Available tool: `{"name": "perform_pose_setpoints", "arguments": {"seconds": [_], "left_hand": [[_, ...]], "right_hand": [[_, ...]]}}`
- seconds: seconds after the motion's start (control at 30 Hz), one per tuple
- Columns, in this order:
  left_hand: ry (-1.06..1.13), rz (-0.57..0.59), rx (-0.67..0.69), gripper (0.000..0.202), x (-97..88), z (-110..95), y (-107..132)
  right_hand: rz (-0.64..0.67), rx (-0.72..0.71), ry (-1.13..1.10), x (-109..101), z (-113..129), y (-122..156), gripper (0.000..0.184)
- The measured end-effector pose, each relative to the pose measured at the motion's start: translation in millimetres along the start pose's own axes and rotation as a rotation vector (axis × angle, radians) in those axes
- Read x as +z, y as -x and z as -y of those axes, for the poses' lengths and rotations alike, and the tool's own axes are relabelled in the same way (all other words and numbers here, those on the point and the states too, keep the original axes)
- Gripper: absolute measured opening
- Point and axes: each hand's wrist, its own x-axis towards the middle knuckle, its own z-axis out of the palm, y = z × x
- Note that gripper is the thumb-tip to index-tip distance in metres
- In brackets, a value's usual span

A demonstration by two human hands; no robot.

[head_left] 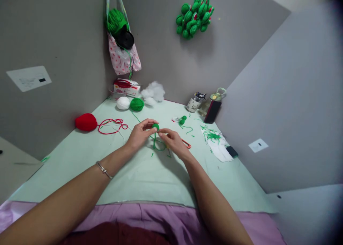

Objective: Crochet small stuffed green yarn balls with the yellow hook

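My left hand [140,133] is closed on a small green crochet piece [155,126], holding it between thumb and fingertips above the table. A bit of white shows at the piece's lower edge. Green yarn [154,143] hangs from it and loops on the tabletop. My right hand [173,141] is pinched close to the piece's right side. Below its palm shows a thin tool with a yellow part [168,147], mostly covered by the hand; its kind is unclear. Just right of that hand lies an orange-red pair of scissors or similar looped tool [187,143].
Red yarn [86,122], a white ball [123,103], a green ball [137,104] and white stuffing [153,93] line the left and back. A finished green piece [182,120], green scraps [213,136], a jar [194,103] and a phone [213,112] stand right. Green pieces [194,18] hang above.
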Motion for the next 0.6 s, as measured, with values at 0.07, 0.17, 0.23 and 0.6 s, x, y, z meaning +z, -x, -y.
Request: {"name": "perform_pose_setpoints", "arguments": {"seconds": [0.07,0.17,0.23,0.6], "left_hand": [[0.048,0.014,-0.039,0.028,-0.5,0,0],[0.127,0.039,-0.098,0.034,-1.3,-1,0],[0.17,0.06,-0.122,0.036,-1.7,-2,-1],[0.224,0.033,-0.121,0.037,-6.2,-8,-4]], "right_hand": [[-0.076,0.013,0.007,-10,-3,-3,0.038],[-0.141,0.041,0.048,-23,-10,-6,0.038],[-0.179,0.066,0.11,-31,-15,-8,0.034],[-0.143,0.17,0.436,-9,-23,1,0.032]]}}
